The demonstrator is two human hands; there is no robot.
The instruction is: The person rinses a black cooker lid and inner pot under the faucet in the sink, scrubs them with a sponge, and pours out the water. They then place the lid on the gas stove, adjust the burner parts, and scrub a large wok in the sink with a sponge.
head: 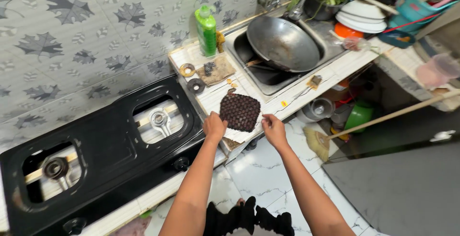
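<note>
A: What is seen from the head camera?

B: A dark brown, square mat of woven beads [240, 112] is seen lying flat on the white tiled counter [218, 97], between the black two-burner gas stove [103, 142] and the steel sink [287, 75]. The mat's stove-side lower corner is pinched by the left hand [214, 126], whose fingers are closed on the edge. Its sink-side lower corner is met by the right hand [273, 128], fingers curled; whether that corner is actually gripped cannot be told.

A: How is the mat judged to handle?

B: It is judged light and floppy, since it is made of many small linked beads. Sagging in the middle would be expected if it were lifted by one edge alone. A hold at two corners, as shown, is judged best, and the bumpy surface should be easily gripped.

A: What else is seen near the sink?

B: A large grey wok [282, 43] is propped in the sink, and a green plastic bottle [206, 30] stands just stove-side of it, against the wall.
</note>
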